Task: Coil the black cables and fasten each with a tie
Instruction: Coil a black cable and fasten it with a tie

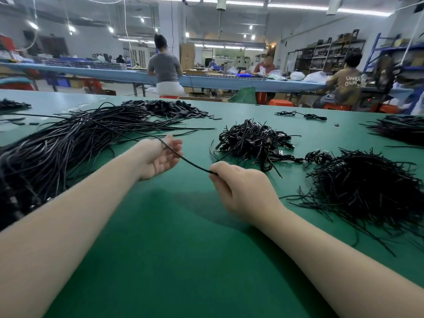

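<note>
One black cable (pixel 190 162) stretches taut between my two hands above the green table (pixel 174 249). My right hand (pixel 241 189) pinches its near end between thumb and curled fingers. My left hand (pixel 160 157) is palm up with loosely curved fingers, and the cable runs across its fingers and back toward a big heap of loose black cables (pixel 59 148) on the left. A pile of coiled, tied cables (pixel 252 141) lies beyond my right hand. A heap of thin black ties (pixel 367 191) sits at the right.
A pile of small black parts (pixel 174 109) lies at the far middle, more black strands (pixel 401 128) at the far right. One cable (pixel 300 114) lies alone near the far edge. People sit at a long blue bench (pixel 206 80) behind the table.
</note>
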Available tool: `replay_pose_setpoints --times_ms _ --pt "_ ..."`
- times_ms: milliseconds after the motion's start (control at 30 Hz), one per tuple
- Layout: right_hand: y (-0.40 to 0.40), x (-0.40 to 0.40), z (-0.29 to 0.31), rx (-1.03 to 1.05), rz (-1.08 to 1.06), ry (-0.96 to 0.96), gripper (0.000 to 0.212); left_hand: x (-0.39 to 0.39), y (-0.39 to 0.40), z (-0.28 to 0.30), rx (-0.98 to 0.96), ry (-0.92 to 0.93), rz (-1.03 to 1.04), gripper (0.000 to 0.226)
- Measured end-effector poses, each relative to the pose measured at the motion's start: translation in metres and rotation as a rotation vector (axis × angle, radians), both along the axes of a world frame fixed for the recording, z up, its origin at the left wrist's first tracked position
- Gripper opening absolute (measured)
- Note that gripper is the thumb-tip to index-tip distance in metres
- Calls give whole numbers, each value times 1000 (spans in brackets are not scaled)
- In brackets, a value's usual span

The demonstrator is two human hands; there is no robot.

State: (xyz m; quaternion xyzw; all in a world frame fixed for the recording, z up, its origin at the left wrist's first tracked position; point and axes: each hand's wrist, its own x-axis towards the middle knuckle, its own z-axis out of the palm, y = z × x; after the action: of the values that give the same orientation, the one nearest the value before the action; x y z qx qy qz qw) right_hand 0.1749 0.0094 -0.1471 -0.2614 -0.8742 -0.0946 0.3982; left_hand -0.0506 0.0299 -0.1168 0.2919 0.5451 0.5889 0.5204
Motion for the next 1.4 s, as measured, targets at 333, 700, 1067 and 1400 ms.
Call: replay_pose_setpoints --times_ms 333,700,1067,1400 --pt "23 12 -6 -348 -321 59 19 -39 -16 -10 39 -107 -360 55" --pt "21 9 -6 -321 -325 -219 26 -5 -9 24 256 -496 -49 47" --pt "6 -17 15 -964 312 465 26 70 -17 28 232 115 -403 36" --pt "17 6 15 -1228 362 237 26 68 -32 64 367 -238 -510 47"
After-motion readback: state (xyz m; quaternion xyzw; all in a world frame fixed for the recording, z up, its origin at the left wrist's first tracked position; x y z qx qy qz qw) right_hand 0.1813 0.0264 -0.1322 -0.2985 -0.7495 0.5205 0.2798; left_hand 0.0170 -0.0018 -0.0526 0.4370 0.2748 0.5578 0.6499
